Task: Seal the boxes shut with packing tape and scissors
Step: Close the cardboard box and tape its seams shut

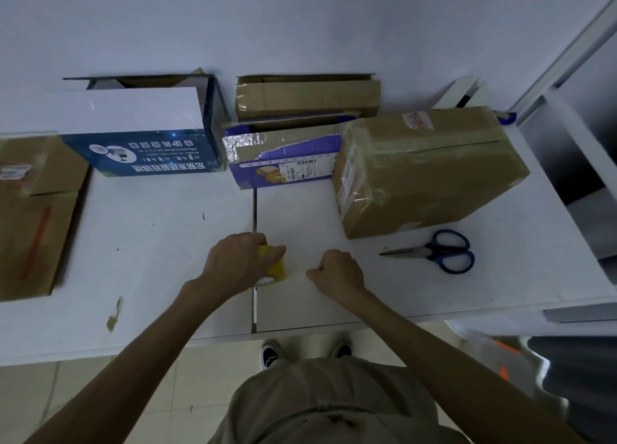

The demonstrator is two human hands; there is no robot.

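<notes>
Tape roll (pixel 275 266) is yellowish and see-through, sitting dead centre of the frame over the white table (pixel 150 243), with its pale core facing the bottom edge. A short, barely visible strip runs sideways off it toward the right. My left hand (pixel 233 260) is wrapped over the roll from the left, wrist bent down. My right hand (pixel 337 268) is balled up just beside it, pinching the tape end (pixel 309 271). Scissors (pixel 434 251) lie right of centre with blades pointing left and blue handles right, below the brown box (pixel 430 173).
</notes>
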